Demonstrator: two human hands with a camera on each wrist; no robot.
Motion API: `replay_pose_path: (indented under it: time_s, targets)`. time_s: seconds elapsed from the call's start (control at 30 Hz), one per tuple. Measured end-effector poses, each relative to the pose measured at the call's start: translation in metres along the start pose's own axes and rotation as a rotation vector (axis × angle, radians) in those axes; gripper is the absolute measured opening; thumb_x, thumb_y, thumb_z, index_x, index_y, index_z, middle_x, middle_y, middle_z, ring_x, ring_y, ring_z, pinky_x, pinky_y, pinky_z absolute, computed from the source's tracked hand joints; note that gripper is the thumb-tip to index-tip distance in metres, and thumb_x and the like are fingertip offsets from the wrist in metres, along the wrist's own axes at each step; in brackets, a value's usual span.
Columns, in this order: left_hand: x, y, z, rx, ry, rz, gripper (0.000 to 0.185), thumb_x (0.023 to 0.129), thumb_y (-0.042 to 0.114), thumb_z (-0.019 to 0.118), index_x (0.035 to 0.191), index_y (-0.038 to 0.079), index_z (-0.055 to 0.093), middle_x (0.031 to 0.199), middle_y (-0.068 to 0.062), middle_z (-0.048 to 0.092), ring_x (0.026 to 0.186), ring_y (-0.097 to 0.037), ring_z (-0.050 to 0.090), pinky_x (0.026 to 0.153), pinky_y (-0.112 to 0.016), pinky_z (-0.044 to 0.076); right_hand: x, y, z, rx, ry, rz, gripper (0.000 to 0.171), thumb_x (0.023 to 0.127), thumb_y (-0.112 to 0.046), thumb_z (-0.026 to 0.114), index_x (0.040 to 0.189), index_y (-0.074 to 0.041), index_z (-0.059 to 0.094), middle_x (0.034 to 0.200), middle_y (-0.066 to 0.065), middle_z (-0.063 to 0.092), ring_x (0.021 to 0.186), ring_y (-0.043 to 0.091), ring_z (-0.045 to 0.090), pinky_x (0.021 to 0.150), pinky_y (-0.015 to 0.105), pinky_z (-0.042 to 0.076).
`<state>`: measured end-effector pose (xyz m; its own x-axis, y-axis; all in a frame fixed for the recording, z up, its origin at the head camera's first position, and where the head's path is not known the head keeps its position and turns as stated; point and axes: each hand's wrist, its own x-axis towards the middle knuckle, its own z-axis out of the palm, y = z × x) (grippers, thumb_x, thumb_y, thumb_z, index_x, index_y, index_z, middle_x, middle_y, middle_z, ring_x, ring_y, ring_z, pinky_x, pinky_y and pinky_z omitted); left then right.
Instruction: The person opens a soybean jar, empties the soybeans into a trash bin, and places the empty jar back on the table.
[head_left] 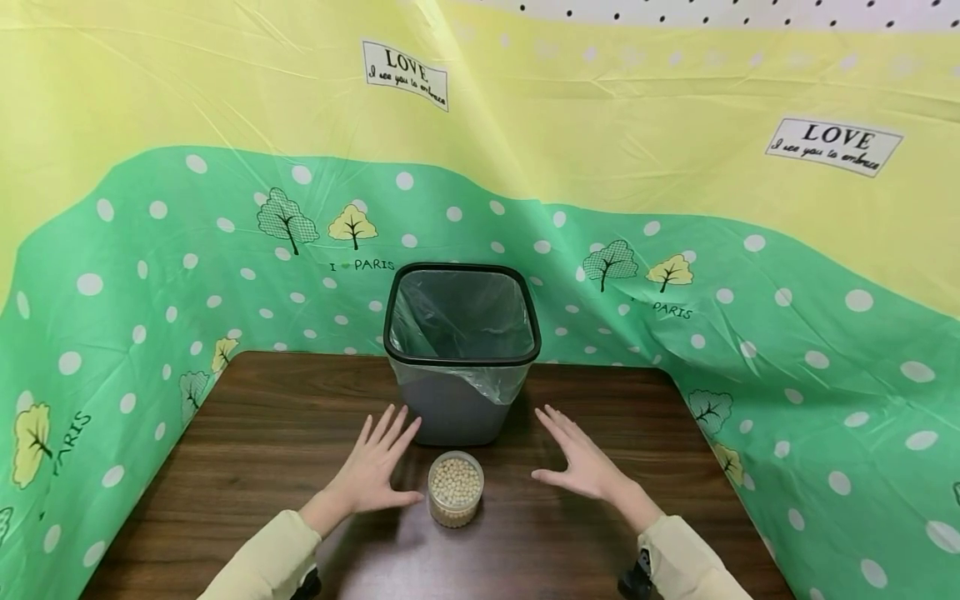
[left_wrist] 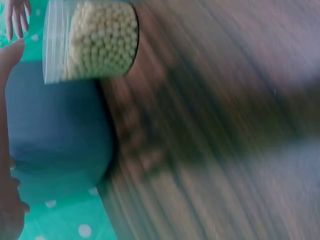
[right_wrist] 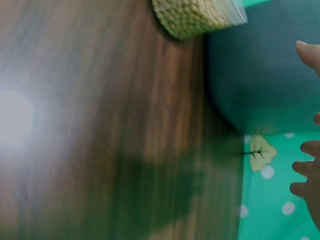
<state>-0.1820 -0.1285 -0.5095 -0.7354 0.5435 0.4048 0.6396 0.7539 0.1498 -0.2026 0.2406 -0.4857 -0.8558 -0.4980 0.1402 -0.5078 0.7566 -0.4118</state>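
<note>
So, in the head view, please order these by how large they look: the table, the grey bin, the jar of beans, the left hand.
1. table
2. grey bin
3 and 4. left hand and jar of beans: too alike to rank; the spread hand covers slightly more, but it hovers nearer the camera.

The backdrop cloth (head_left: 525, 125) carries two white printed labels (head_left: 405, 74) reading "LOVE" in capitals, each with a smaller script line beneath that is too small to read surely. On its green band, "I PARIS" (head_left: 363, 265) stands under the printed trees, and "PARIS" repeats at the right (head_left: 672, 311) and left (head_left: 72, 432).
</note>
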Motion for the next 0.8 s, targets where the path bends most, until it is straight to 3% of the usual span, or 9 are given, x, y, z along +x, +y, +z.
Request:
replay_pose_path:
  time_s: [0.2,0.4,0.67,0.8]
  targets:
    - [0.001,0.018,0.006,-0.093,-0.053,0.011,0.101,0.068,0.062,0.065,0.141,0.002,0.031,0.142,-0.021,0.031,0.128,-0.039,0.031,0.099,-0.055,0.031,-0.005,-0.014,0.025,0.130,0.068,-0.059,0.091,0.071,-0.047,0.073,0.143,-0.013,0.029,0.145,0.011,0.030,0.129,0.033,0.032,0.097,0.054,0.033]
    - [0.006,0.033,0.014,-0.200,-0.096,-0.003,0.097,0.069,0.061,0.066,0.138,0.000,0.035,0.134,-0.019,0.042,0.122,-0.033,0.041,0.095,-0.044,0.040,-0.009,-0.027,0.057,0.313,0.054,-0.013,0.092,0.067,-0.028,0.080,0.142,-0.012,0.030,0.142,0.011,0.035,0.128,0.031,0.035,0.097,0.052,0.034]
    - [0.007,0.039,0.029,-0.352,-0.185,-0.149,0.100,0.063,0.058,0.073,0.138,0.004,0.035,0.132,-0.010,0.044,0.120,-0.025,0.044,0.091,-0.044,0.043,-0.007,-0.039,0.094,0.621,0.007,0.069,0.087,0.071,-0.016,0.078,0.140,-0.001,0.028,0.135,0.024,0.038,0.122,0.039,0.040,0.095,0.054,0.035]
    - [0.007,0.036,0.037,-0.399,-0.176,-0.198,0.101,0.061,0.061,0.072,0.136,0.003,0.038,0.128,-0.008,0.048,0.116,-0.023,0.047,0.089,-0.043,0.044,-0.004,-0.044,0.107,0.743,-0.001,0.102,0.086,0.072,-0.011,0.076,0.140,0.000,0.026,0.134,0.025,0.039,0.120,0.041,0.040,0.095,0.055,0.035]
